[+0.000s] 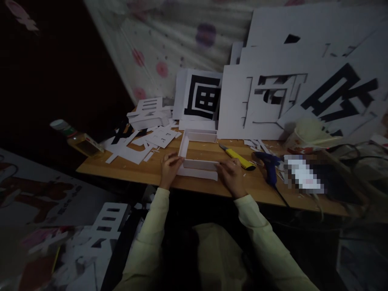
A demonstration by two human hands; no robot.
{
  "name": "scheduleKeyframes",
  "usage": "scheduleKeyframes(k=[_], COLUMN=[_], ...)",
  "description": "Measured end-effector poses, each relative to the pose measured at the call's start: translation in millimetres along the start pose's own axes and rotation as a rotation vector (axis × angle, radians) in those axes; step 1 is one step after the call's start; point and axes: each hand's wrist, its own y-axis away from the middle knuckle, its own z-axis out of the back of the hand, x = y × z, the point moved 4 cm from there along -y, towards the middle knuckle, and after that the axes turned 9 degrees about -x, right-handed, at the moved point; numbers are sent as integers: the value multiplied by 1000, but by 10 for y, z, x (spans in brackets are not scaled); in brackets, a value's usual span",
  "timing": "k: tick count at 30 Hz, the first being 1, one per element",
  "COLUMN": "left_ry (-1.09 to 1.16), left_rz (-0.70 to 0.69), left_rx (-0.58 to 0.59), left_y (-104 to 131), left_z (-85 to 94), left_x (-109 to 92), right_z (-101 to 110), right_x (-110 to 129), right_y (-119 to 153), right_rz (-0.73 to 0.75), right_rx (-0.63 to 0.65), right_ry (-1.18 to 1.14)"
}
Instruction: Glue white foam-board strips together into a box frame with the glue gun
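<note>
A white three-sided frame of thin board (182,146) with raised edges lies on the wooden table, its open side toward the right. Along its near side runs a narrow white board strip (200,164), standing on edge. My left hand (170,166) pinches the strip's left end at the frame's near corner. At the other end, the closed fingers of my right hand (233,174) grip the same strip. Just beyond my right hand lies a yellow utility knife (241,158), and farther right a blue glue gun (269,165).
White board scraps (133,149) cover the table's left part, near a tilted bottle (81,141) of yellowish liquid. Behind stand a printed character sheet (185,87) and large cut boards (233,101). A tub (303,139) and cables are at the right. The table's front edge (194,185) is close.
</note>
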Motion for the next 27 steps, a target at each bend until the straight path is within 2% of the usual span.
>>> scheduleKeyframes(k=[27], left_ry=[29], left_rz=[-9], left_rx=[-39], left_y=[55], left_z=[-5], left_x=[37], right_z=[46], right_x=[78], right_y=[18], right_rz=[-8], right_rx=[59], right_ry=[14])
